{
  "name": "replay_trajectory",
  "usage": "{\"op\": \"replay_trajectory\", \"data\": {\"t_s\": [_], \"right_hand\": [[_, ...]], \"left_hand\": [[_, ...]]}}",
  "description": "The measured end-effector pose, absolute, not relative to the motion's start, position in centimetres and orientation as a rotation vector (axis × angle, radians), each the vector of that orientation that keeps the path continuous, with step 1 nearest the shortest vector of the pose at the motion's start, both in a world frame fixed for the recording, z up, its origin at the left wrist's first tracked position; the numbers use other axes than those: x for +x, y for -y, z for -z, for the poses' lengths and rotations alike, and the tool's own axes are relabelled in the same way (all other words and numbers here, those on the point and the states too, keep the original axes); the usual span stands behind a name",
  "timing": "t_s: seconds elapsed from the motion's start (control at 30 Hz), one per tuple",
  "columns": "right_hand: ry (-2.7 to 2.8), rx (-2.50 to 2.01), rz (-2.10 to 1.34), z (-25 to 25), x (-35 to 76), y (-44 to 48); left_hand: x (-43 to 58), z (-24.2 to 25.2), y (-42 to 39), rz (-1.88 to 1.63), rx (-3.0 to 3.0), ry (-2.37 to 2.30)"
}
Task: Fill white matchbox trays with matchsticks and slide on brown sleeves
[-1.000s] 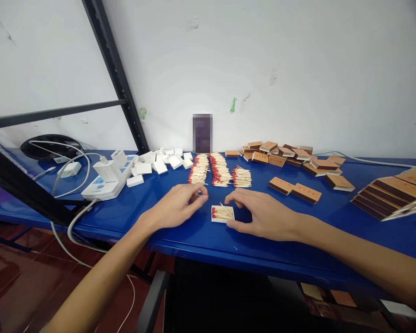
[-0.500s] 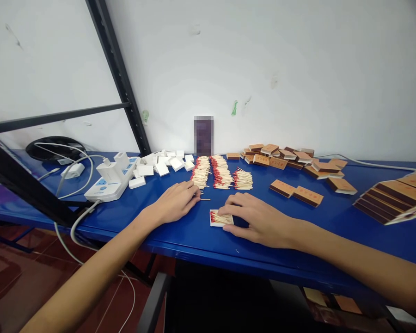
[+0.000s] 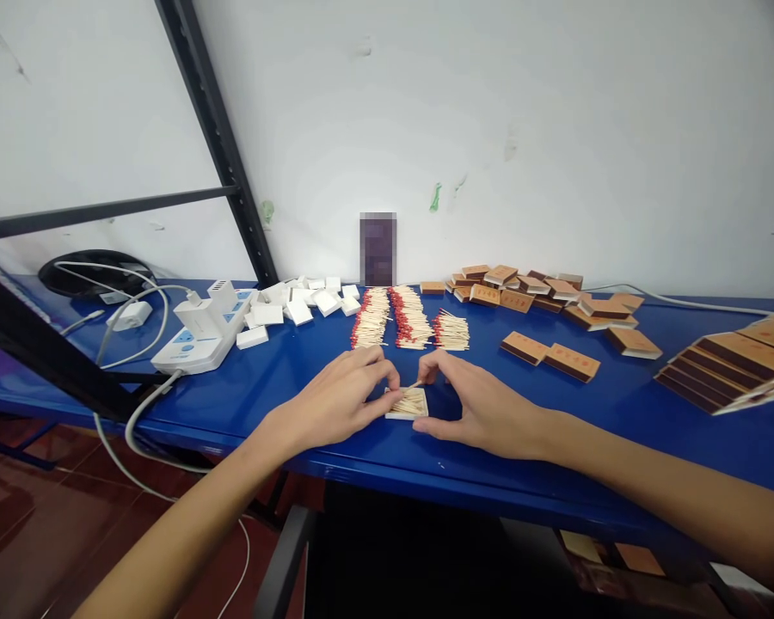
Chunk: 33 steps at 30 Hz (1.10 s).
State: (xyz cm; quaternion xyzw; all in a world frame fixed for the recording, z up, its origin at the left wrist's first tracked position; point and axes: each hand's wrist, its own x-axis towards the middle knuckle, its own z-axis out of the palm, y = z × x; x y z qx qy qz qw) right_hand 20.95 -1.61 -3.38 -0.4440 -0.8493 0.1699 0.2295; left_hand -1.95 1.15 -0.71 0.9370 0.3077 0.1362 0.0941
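Observation:
A small white matchbox tray lies on the blue table, filled with matches. Over its left end, my left hand pinches a single match, held slightly tilted above the others; its head is hidden by my fingers. At the tray's right end is my right hand, thumb against the near corner and bent fingers at the far side, straddling the tray. Just beyond both hands lie three rows of loose matches: a left row, a middle row and a shorter right row.
White empty-looking trays are heaped at the back left, beside a power strip with cables. Brown matchbox sleeves pile up at the back right, with a stacked block of matchboxes farther right. A black metal frame rises at left.
My left hand has moved right, bringing a match from the table to the tray. My right index finger has lifted off the matches in the tray toward its far side.

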Motion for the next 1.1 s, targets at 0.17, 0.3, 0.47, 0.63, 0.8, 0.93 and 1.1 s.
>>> {"op": "replay_trajectory", "data": {"t_s": [0.17,0.3,0.47,0.63,0.8,0.93,1.1], "right_hand": [[2.402,-1.128,-0.392,3.5,21.0,1.7],[2.475,-1.075,-0.328,3.6,20.8,1.8],[2.505,-1.056,-0.318,3.7,20.6,1.9],[2.533,-1.03,-0.291,3.6,20.6,2.0],[2.549,-1.035,-0.265,3.3,20.5,2.2],[2.491,-1.1,-0.308,2.9,20.2,2.0],[2.341,-1.131,-0.288,2.5,19.5,-0.3]], "left_hand": [[-3.5,0.9,-2.4,-0.552,2.745,-0.96],[-3.8,1.3,-2.9,-0.47,2.727,-1.035],[-2.4,2.0,-2.2,-0.316,2.81,-0.99],[-2.2,1.9,-2.1,-0.316,2.888,-1.05],[-3.9,1.4,-4.7,-0.403,2.894,-1.255],[-5.0,1.7,-6.7,-0.295,2.903,-1.267],[-4.7,2.2,-6.8,-0.232,2.942,-1.223]]}}
